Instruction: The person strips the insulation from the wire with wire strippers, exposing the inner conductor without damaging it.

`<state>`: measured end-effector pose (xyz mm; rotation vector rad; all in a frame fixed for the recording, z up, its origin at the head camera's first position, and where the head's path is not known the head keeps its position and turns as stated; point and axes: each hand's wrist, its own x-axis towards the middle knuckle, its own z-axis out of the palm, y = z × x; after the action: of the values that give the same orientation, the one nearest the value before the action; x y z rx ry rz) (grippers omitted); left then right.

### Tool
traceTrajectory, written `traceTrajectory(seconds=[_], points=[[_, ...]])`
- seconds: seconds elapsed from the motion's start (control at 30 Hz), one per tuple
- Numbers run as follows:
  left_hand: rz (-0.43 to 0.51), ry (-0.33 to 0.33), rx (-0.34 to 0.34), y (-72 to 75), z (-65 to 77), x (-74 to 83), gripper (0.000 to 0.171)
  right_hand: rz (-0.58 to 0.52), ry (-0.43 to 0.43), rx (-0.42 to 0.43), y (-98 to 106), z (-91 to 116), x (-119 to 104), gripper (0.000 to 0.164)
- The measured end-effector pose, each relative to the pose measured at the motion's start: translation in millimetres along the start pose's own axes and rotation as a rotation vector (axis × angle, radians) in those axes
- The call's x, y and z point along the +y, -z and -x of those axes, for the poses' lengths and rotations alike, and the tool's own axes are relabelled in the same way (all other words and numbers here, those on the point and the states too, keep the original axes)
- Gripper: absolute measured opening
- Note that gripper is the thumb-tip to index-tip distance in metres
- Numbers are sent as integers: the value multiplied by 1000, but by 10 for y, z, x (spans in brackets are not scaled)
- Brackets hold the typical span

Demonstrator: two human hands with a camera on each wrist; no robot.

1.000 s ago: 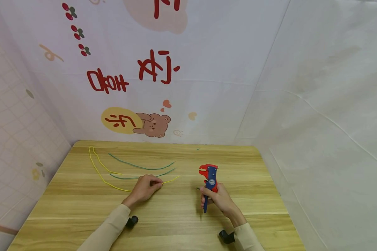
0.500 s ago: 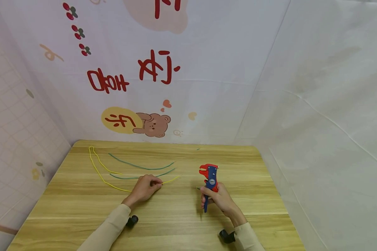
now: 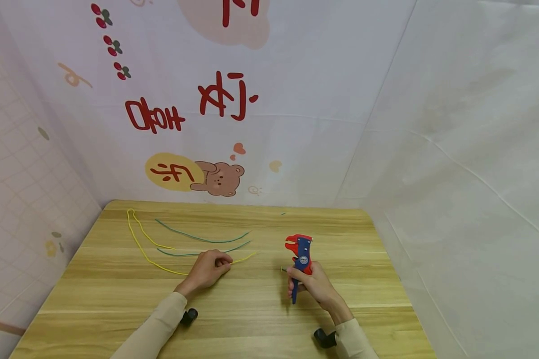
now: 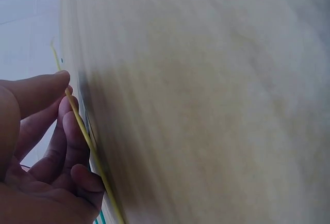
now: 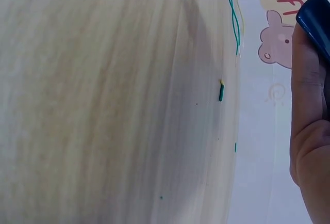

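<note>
Thumb and fingertips of my left hand (image 3: 206, 269) pinch a yellow wire (image 3: 244, 259) near one end, with the short tip sticking out to the right. In the left wrist view the wire (image 4: 82, 123) runs back along the curled fingers. From the hand it loops away to the left across the table. My right hand (image 3: 313, 286) grips a red and blue wire stripper (image 3: 303, 252), held upright with its head pointing away and its jaws apart. Only a dark blue handle end (image 5: 315, 22) of it shows in the right wrist view.
Two green wires (image 3: 202, 241) lie beyond the left hand on the wooden table (image 3: 233, 314). A short green and yellow scrap (image 5: 221, 91) lies left of the right hand, and a small green bit (image 3: 283, 214) near the back edge. A printed cloth (image 3: 305, 124) hangs behind.
</note>
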<state>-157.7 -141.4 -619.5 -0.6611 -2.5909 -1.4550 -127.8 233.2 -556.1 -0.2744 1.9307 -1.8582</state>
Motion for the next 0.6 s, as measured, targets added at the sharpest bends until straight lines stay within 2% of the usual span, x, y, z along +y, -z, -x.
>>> traceTrajectory(seconds=[0.03,0.2,0.3,0.43,0.47,0.57,0.6], points=[[5,12,-6,5,-2,12,13,0,1,2,0,2,-2,51],[2,207,-64,99,-22,294,11,2,-1,16,5,17,-20,57],[-22,252,-94,126,-31,364,14,2,-8,27,14,28,-26,57],[-26,228,-81,125,-6,356,20,-7,-19,40,39,45,-15,57],[-10,170,-69,107,7,234,22,-11,-22,45,48,49,-9,58],[-18,114,-52,106,31,203,27,-26,-29,53,79,61,10,59],[-30,115,-55,111,35,213,28,-30,-30,55,90,65,16,59]])
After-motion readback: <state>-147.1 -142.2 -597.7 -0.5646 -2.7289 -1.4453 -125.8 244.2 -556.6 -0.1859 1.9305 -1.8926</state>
